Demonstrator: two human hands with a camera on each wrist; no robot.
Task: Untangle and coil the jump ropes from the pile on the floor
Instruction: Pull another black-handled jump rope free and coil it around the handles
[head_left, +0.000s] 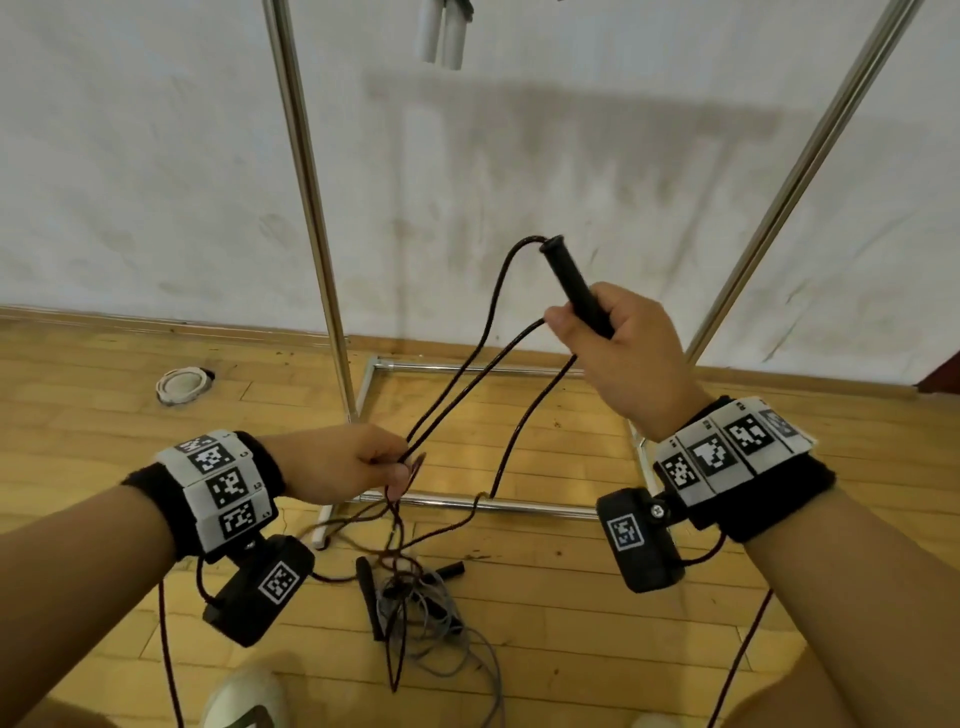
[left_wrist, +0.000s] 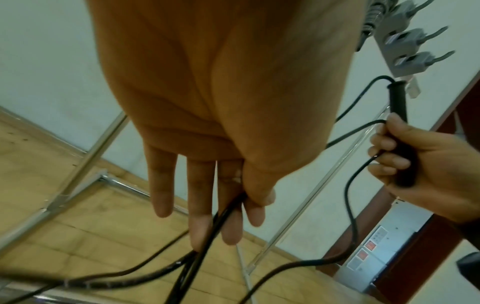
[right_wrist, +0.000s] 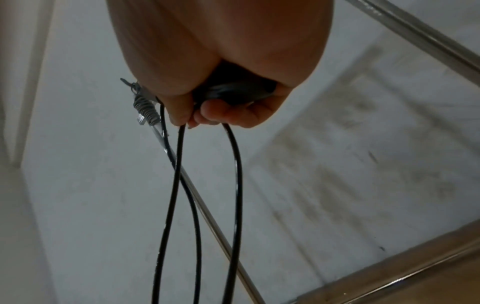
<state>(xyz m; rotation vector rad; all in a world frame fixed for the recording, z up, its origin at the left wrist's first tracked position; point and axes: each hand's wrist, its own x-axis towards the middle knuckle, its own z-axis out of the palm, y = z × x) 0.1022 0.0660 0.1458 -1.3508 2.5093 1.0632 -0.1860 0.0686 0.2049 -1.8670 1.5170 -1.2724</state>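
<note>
My right hand (head_left: 618, 338) is raised and grips a black jump rope handle (head_left: 574, 283), also seen as the handle (left_wrist: 400, 131) in the left wrist view, with loops of the black rope (head_left: 488, 332) caught in the same fist. These rope strands (right_wrist: 176, 185) hang down from the right hand (right_wrist: 223, 98). My left hand (head_left: 358, 462) is lower and pinches the strands (left_wrist: 223, 218) between thumb and fingers (left_wrist: 200, 205), the other fingers fairly straight. The rope runs on down to a tangled pile (head_left: 415, 597) of black and grey ropes with black handles on the wooden floor.
A chrome garment rack (head_left: 306, 197) stands ahead, with its base bars (head_left: 467, 501) on the floor behind the pile. White handles (head_left: 444, 31) hang from the top. A white coiled rope (head_left: 182, 384) lies by the wall. A shoe (head_left: 249, 696) shows below.
</note>
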